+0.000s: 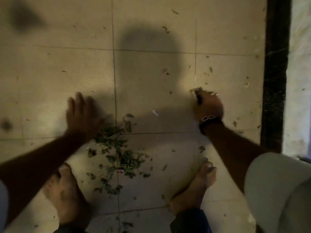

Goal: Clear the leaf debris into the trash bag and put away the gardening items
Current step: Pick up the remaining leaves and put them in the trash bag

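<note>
One leaf pile [117,153] lies between my feet, nearer my left hand [82,113] (flat, fingers spread); my right hand [209,106], beyond the pile, grips a small blurred object [196,91].

Beige square floor tiles [151,39]: smooth, matt, dusty. Dry crumpled green leaf debris [121,155], lower centre. Black speckled stone strip [274,64] at right: polished.

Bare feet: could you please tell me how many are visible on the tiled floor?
2. The left foot stands at lower left, beside the leaf pile; the right foot stands at lower right of it. Neither looks hidden, though both are cut off at the ankle.
</note>
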{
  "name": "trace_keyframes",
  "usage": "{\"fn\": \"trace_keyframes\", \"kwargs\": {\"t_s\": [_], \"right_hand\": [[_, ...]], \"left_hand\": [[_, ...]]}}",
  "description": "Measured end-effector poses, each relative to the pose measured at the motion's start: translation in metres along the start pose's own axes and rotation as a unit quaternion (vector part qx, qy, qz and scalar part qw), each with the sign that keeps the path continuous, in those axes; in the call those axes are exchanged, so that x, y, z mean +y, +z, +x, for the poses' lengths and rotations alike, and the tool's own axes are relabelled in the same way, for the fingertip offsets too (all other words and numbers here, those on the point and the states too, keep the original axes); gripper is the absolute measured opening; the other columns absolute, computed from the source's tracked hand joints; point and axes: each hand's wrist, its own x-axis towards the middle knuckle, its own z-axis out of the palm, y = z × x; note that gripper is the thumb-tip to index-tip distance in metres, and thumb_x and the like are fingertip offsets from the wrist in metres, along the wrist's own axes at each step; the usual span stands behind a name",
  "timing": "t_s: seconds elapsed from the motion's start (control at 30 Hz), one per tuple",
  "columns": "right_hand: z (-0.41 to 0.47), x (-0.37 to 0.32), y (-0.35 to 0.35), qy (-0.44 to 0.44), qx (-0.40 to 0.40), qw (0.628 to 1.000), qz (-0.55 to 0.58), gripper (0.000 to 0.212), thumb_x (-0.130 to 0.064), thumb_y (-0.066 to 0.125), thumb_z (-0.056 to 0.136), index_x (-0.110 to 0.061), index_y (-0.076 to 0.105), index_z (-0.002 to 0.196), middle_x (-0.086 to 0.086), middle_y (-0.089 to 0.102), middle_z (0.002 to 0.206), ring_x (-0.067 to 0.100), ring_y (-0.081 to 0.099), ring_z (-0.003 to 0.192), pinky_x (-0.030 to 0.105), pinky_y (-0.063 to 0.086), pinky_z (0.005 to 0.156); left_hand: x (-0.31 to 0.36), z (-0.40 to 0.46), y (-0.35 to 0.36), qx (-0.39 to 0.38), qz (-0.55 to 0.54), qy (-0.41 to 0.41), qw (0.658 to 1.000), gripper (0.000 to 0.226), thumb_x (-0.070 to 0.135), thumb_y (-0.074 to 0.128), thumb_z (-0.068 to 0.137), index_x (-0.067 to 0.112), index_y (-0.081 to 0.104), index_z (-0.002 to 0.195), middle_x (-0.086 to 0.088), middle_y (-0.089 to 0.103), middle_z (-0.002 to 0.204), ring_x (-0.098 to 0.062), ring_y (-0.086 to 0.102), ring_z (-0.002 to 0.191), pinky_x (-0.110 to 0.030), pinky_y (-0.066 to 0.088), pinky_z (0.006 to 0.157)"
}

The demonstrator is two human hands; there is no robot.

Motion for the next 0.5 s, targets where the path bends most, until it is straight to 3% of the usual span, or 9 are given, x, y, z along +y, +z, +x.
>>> {"fn": "trace_keyframes", "kwargs": {"t_s": [0.07, 0.13, 0.17, 0.23, 0.3, 0.37, 0.43, 0.5], "right_hand": [[-0.052, -0.049, 0.018, -0.112, -0.115, 0.987, 0.029, 0.032, -0.027, 0.049, 0.092, -0.021, 0.064, 0.120, 0.009, 0.065, 0.105, 0.033, 0.059, 0.100, 0.038, 0.048, 0.079], [-0.109, -0.085, 0.018, -0.182, -0.246, 0.952, 0.034, 0.043, -0.025, 0.049, 0.092, -0.027, 0.054, 0.134, 0.008, 0.062, 0.114, 0.033, 0.056, 0.105, 0.042, 0.050, 0.081], [-0.124, -0.094, 0.013, -0.189, -0.278, 0.941, 0.044, 0.042, -0.023, 0.049, 0.091, -0.027, 0.054, 0.133, 0.009, 0.063, 0.114, 0.034, 0.057, 0.104, 0.043, 0.051, 0.081], [-0.111, -0.083, 0.009, -0.163, -0.238, 0.954, 0.084, 0.032, -0.023, 0.051, 0.093, -0.023, 0.064, 0.122, 0.011, 0.067, 0.106, 0.035, 0.062, 0.099, 0.041, 0.051, 0.078], [-0.063, -0.054, 0.001, -0.113, -0.138, 0.982, 0.062, 0.028, -0.030, 0.051, 0.095, -0.024, 0.067, 0.117, 0.008, 0.070, 0.103, 0.031, 0.064, 0.097, 0.036, 0.049, 0.077], [0.005, -0.018, -0.020, -0.065, -0.017, 0.996, 0.050, 0.027, -0.035, 0.051, 0.096, -0.023, 0.070, 0.112, 0.005, 0.072, 0.100, 0.027, 0.065, 0.094, 0.031, 0.047, 0.076], [0.076, 0.009, -0.045, -0.021, 0.057, 0.997, 0.047, 0.027, -0.038, 0.053, 0.096, -0.019, 0.071, 0.101, 0.007, 0.071, 0.096, 0.029, 0.065, 0.091, 0.029, 0.044, 0.071], [0.136, 0.024, -0.066, 0.036, 0.076, 0.996, -0.010, 0.022, -0.027, 0.053, 0.095, -0.018, 0.068, 0.109, 0.012, 0.069, 0.107, 0.033, 0.063, 0.100, 0.032, 0.047, 0.077]], "left_hand": [[0.036, -0.035, 0.029, -0.051, 0.019, 0.134, 0.989, 0.096, 0.062, 0.049, 0.088, 0.016, 0.004, 0.159, -0.017, -0.002, 0.165, -0.041, -0.003, 0.151, -0.058, 0.010, 0.122], [0.065, -0.062, 0.040, -0.075, 0.002, 0.263, 0.962, 0.088, 0.050, 0.049, 0.087, 0.017, 0.012, 0.159, -0.011, 0.008, 0.165, -0.035, 0.009, 0.151, -0.054, 0.023, 0.120], [0.072, -0.063, 0.036, -0.079, -0.014, 0.312, 0.947, 0.078, 0.047, 0.047, 0.087, 0.017, 0.025, 0.156, -0.010, 0.021, 0.163, -0.033, 0.019, 0.149, -0.051, 0.029, 0.118], [0.071, -0.043, 0.021, -0.011, -0.008, 0.371, 0.929, 0.060, 0.040, 0.050, 0.090, 0.018, 0.048, 0.145, -0.014, 0.042, 0.154, -0.038, 0.037, 0.142, -0.053, 0.035, 0.113], [0.065, -0.009, -0.005, 0.092, -0.008, 0.304, 0.948, 0.054, 0.037, 0.048, 0.092, 0.013, 0.050, 0.140, -0.022, 0.045, 0.149, -0.047, 0.041, 0.136, -0.063, 0.037, 0.105], [0.062, 0.026, -0.038, 0.120, -0.026, 0.092, 0.988, 0.064, 0.046, 0.049, 0.093, 0.017, 0.033, 0.148, -0.022, 0.024, 0.159, -0.049, 0.022, 0.145, -0.069, 0.023, 0.112], [0.061, 0.058, -0.062, 0.051, -0.061, -0.089, 0.993, 0.098, 0.054, 0.073, 0.078, 0.030, 0.012, 0.151, -0.018, -0.004, 0.164, -0.049, -0.005, 0.148, -0.070, 0.006, 0.113], [0.060, 0.082, -0.071, -0.041, -0.083, -0.166, 0.982, 0.134, 0.061, 0.085, 0.059, 0.034, -0.008, 0.152, -0.018, -0.021, 0.162, -0.048, -0.018, 0.146, -0.071, 0.002, 0.113]]}}
